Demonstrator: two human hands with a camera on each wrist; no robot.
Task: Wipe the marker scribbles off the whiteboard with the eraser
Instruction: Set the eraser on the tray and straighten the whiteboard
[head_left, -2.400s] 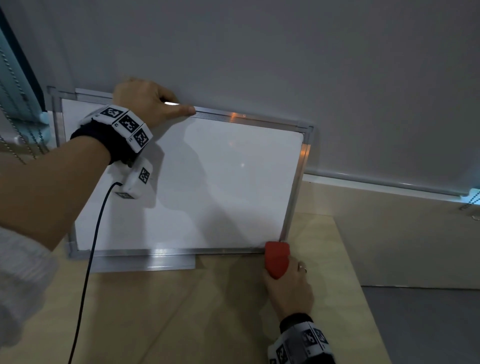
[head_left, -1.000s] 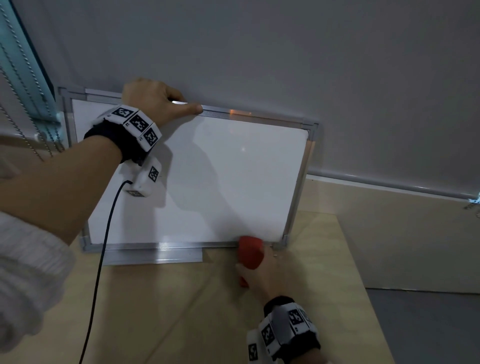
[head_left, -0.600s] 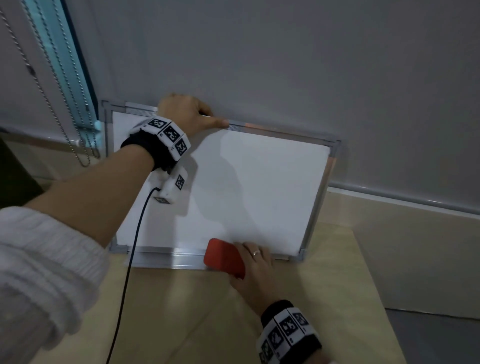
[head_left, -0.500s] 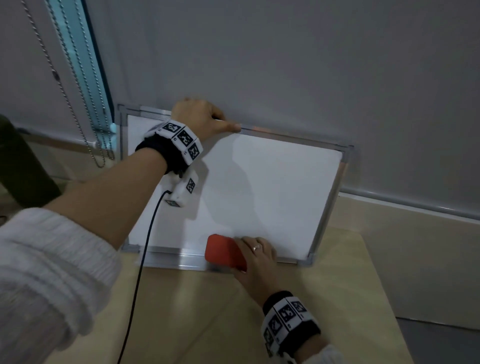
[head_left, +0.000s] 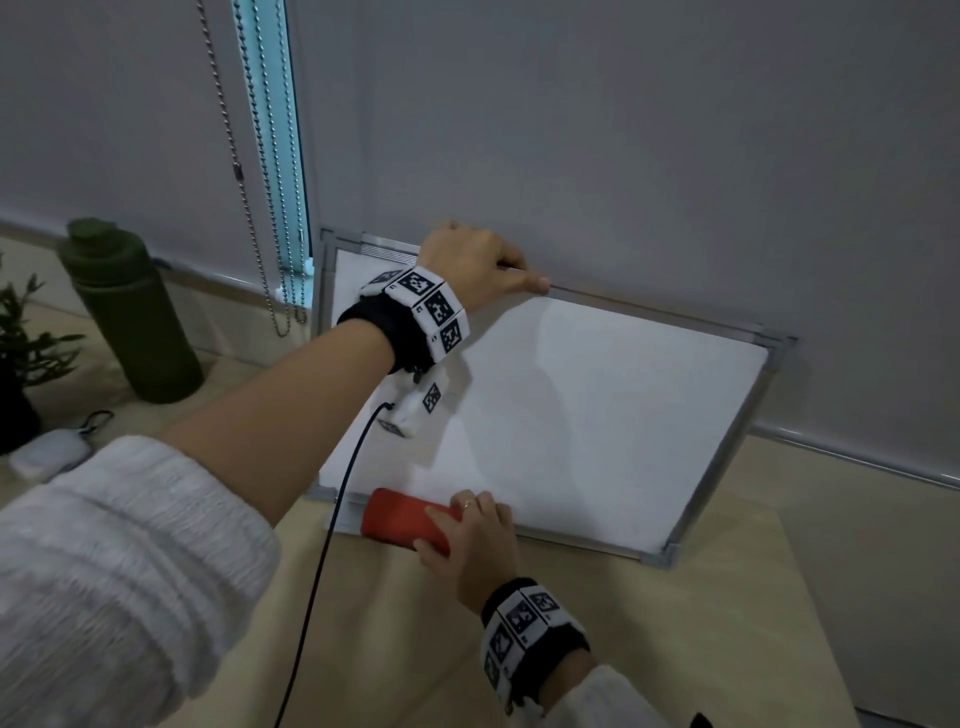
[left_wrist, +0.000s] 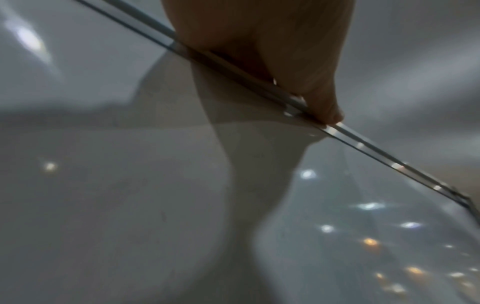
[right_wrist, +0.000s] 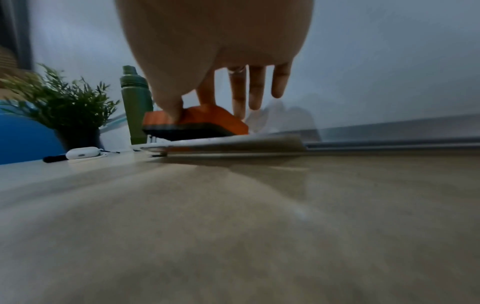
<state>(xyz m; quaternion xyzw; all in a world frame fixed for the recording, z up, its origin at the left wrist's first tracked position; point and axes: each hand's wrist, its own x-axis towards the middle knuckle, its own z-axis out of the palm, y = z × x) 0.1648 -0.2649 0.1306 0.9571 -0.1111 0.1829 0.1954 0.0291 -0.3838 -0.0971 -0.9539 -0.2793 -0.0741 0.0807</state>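
Note:
The whiteboard (head_left: 597, 415) leans against the grey wall on the wooden table, its white face free of visible marks. My left hand (head_left: 478, 265) grips its top metal edge (left_wrist: 259, 82) near the left corner, thumb along the frame. My right hand (head_left: 467, 535) pinches the red eraser (head_left: 402, 519) between thumb and forefinger. The eraser (right_wrist: 197, 123), red on top with a dark felt underside, sits over the board's ledge (right_wrist: 233, 144) at the bottom edge, left of centre. The other fingers (right_wrist: 255, 90) of that hand hang straight beside it.
A dark green bottle (head_left: 130, 317) stands at the left by the wall, next to a potted plant (head_left: 21, 358). A small white case (head_left: 52, 452) and a black marker (right_wrist: 54, 158) lie near them. Bead chains (head_left: 265, 208) hang by the window. The table (head_left: 623, 649) ends at the right.
My right hand has carried the eraser leftward along the board's bottom edge, from the lower right corner to left of centre. The left hand has kept its hold on the top edge.

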